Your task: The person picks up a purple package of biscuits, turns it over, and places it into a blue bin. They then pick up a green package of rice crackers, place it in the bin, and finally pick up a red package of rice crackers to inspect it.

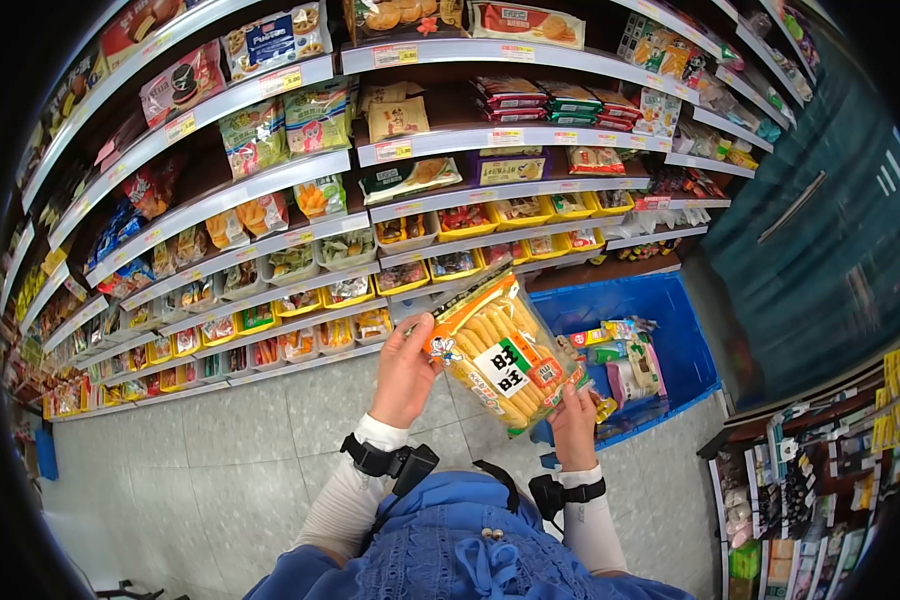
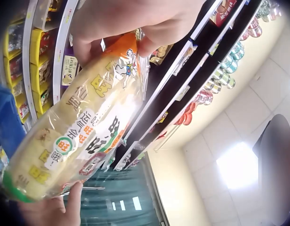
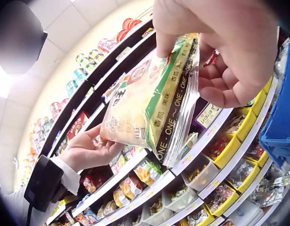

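Gripping the clear plastic snack bag with orange and green ends (image 1: 505, 355), the left hand (image 1: 407, 372) and right hand (image 1: 574, 428) pinch opposite ends, above the blue plastic crate (image 1: 705, 350), which seems, through lens distortion, just beside the stocked shelves (image 1: 510, 137).

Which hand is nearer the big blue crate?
Right. The right hand shows beside the near corner of the blue crate; the left hand grips the snack bag farther left.
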Action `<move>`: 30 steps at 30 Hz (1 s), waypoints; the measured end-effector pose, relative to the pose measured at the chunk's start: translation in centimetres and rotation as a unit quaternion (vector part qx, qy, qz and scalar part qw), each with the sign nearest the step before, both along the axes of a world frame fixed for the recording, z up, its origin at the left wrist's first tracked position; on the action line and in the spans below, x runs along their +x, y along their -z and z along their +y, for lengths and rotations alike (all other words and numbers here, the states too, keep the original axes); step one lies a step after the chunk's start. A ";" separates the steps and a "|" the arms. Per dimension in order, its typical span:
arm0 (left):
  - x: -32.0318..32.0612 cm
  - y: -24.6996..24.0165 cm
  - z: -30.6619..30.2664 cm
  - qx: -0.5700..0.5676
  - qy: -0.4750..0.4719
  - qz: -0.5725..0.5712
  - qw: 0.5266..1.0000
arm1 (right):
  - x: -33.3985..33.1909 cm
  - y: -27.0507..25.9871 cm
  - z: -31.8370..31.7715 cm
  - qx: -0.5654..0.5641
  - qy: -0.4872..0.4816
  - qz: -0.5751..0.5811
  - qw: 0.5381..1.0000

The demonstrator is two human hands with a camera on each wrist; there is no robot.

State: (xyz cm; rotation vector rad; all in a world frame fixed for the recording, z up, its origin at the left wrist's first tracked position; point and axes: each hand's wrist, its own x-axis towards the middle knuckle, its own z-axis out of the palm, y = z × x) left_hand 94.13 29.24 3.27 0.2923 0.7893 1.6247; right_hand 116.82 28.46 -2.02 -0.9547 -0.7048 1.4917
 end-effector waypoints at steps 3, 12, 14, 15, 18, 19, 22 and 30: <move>0.0 0.0 -0.2 0.016 0.002 0.010 1.000 | 0.1 0.4 -0.1 -0.014 -0.008 0.017 1.000; -0.8 0.0 -0.2 0.036 0.081 0.111 0.990 | 0.7 1.5 0.0 0.000 -0.005 0.060 0.998; -1.0 -0.7 -0.3 0.034 0.109 0.142 0.983 | 1.3 2.7 0.2 0.015 -0.019 0.062 0.998; -1.0 -1.2 -0.4 0.033 0.136 0.173 0.975 | 1.4 2.8 0.2 0.014 -0.019 0.062 0.998; -1.6 -1.7 -0.4 0.031 0.188 0.242 0.951 | 1.8 2.8 0.1 0.009 -0.019 0.073 0.997; -2.0 -1.9 -0.4 0.029 0.188 0.240 0.952 | 1.8 2.6 0.1 0.009 -0.018 0.075 0.997; -3.1 -2.0 -0.3 0.069 0.240 0.335 0.908 | 1.5 1.5 -0.1 0.018 -0.018 0.062 0.998; -3.0 0.2 0.9 -0.005 0.186 0.356 0.916 | 1.4 0.8 -0.1 0.020 -0.012 0.051 0.998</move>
